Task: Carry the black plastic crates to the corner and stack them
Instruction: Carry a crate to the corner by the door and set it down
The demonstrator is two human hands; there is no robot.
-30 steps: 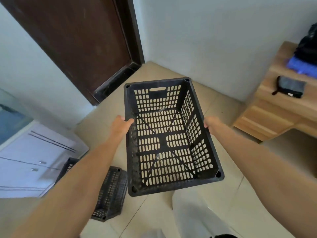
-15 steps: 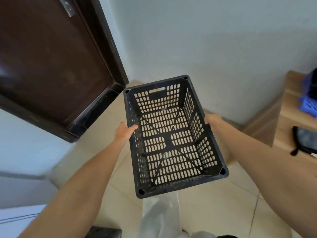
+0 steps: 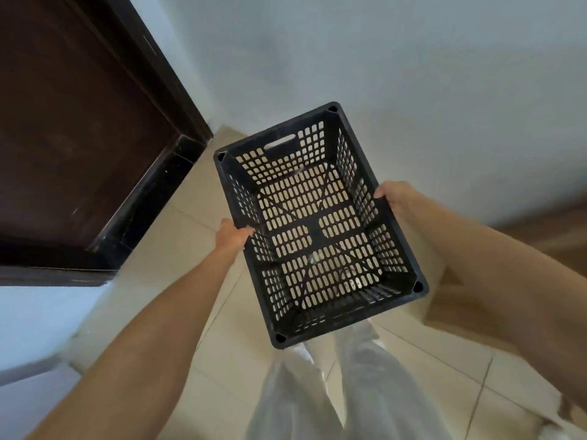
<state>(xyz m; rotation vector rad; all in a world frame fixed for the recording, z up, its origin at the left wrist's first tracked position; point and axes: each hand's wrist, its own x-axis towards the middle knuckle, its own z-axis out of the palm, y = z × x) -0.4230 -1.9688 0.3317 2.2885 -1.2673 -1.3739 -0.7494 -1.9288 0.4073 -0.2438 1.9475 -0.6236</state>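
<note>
Black perforated plastic crate [image 3: 314,225], rectangular, held in the air to the right of the dark brown wooden door [image 3: 79,122], above beige floor tiles [image 3: 178,249]. Left hand [image 3: 230,235] grips the long rim nearer the door; right hand [image 3: 397,198] grips the rim farther from it.

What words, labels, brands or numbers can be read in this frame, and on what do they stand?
None can be read.
The black crate, gripped by the left hand and right hand, shows no label or legible mark.
The dark door, wall and floor tiles carry no writing.
</note>
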